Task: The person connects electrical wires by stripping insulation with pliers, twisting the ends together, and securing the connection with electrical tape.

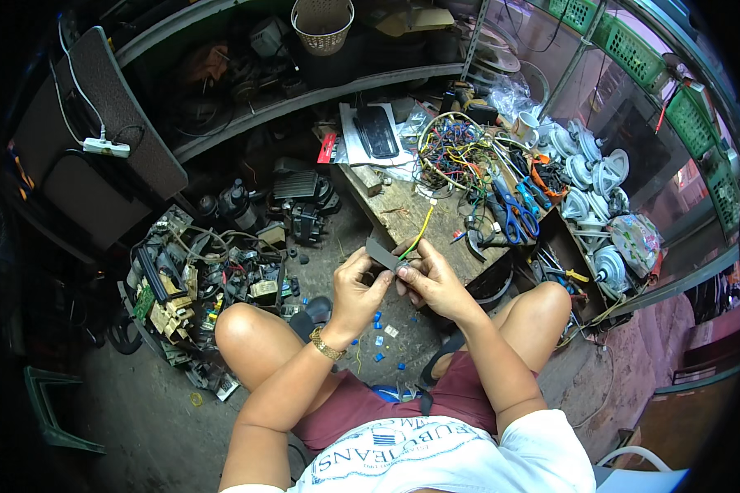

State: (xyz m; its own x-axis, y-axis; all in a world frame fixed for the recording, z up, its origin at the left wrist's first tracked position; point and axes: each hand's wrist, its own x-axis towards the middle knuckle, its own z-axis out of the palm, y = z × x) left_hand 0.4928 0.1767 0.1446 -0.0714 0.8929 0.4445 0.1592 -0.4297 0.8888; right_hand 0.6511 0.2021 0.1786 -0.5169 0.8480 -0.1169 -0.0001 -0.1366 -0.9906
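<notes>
My left hand (358,289) is closed round a flat grey strip (381,253), which slants up and left from the fingertips. It cannot be told whether this is a blade or a plastic piece. Close beside it, my right hand (432,282) pinches a yellow-green wire (420,232) that sticks up past the fingers, with a small pale end at its top. The two hands nearly meet at the thumbs, over the floor between my knees. What lies right between the fingertips is mostly hidden.
A low wooden bench (411,215) ahead bears a basket of tangled wires (456,152) and blue-handled scissors (520,220). Dismantled electrical parts (181,283) fill a container at left. Grey spoked wheels (608,174) pile up at right. Small blue bits (379,357) dot the floor.
</notes>
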